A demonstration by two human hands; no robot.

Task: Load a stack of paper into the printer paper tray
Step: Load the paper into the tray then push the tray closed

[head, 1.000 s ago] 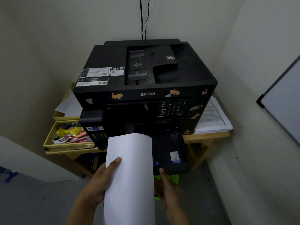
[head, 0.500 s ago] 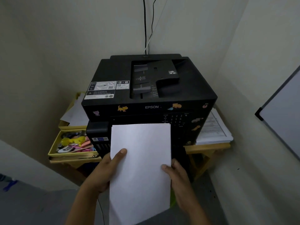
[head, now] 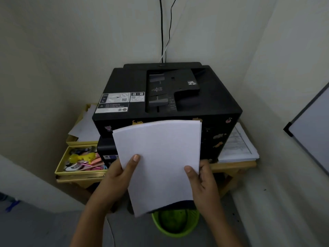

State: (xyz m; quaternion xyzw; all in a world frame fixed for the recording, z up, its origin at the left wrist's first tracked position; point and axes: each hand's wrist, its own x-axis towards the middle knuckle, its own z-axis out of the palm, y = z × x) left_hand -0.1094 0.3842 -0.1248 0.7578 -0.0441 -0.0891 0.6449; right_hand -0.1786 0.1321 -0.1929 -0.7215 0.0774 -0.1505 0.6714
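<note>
paper stack (head: 160,163) hiding printer (head: 178,104) front

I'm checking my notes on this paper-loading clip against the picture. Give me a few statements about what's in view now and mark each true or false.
1. Both hands hold the stack of paper. True: the left hand grips its left edge and the right hand its right edge, thumbs on top.
2. The paper already lies flat in the tray. False: it is held up in front of the printer, hiding its front.
3. A green bin stands on the floor below the paper. True.
4. The yellow tray of small items sits to the right of the printer. False: it sits to the left; a pile of printed sheets lies to the right.
</note>
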